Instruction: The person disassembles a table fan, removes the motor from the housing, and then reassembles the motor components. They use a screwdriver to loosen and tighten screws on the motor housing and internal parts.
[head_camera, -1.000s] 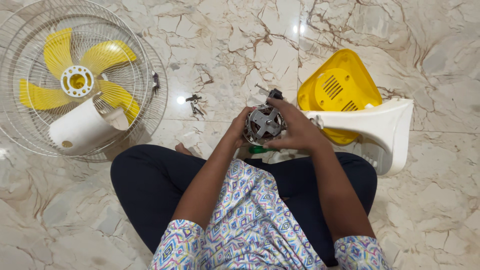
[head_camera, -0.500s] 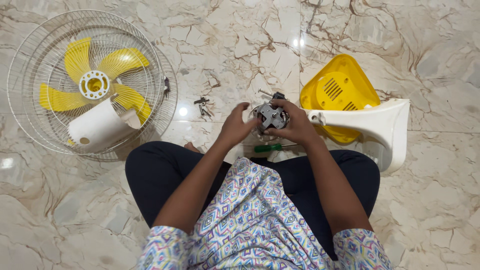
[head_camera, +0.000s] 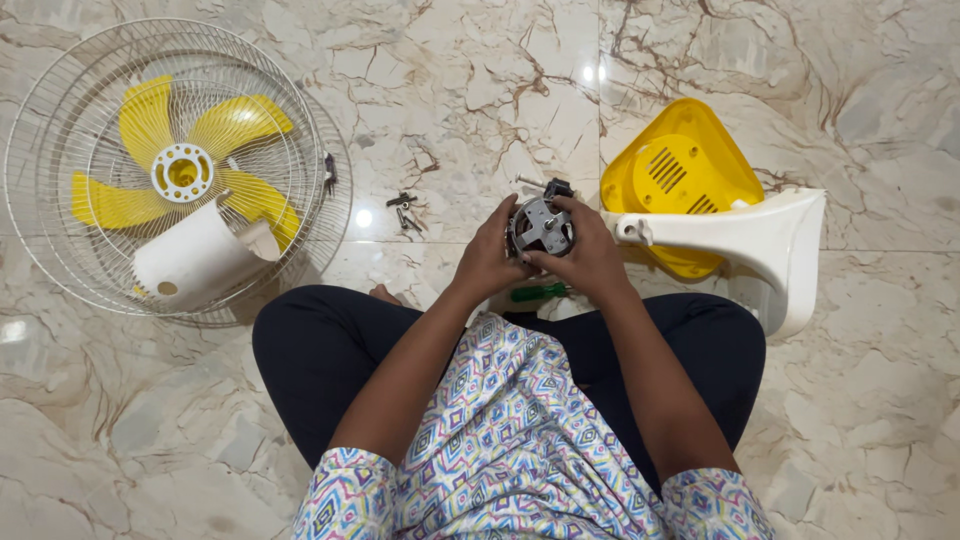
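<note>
Far left on the marble floor (head_camera: 480, 90): round white wire fan guard (head_camera: 60, 250) lying flat, yellow plastic fan blade (head_camera: 215, 125) inside it, a white cylindrical plastic housing (head_camera: 195, 260) resting on top — parked out of the way, it seems. Small dark screws (head_camera: 403, 212) lie loose nearer the knees. Centre: left hand (head_camera: 490, 262) and right hand (head_camera: 592, 262) together, both closed around a round grey metal fan motor (head_camera: 541, 226), held above the lap, shaft face up — likely for inspection. Green-handled screwdriver (head_camera: 540, 292) just beneath. Right: yellow vented plastic rear cover (head_camera: 680, 170), white plastic fan stand (head_camera: 770, 245) lying over it.
</note>
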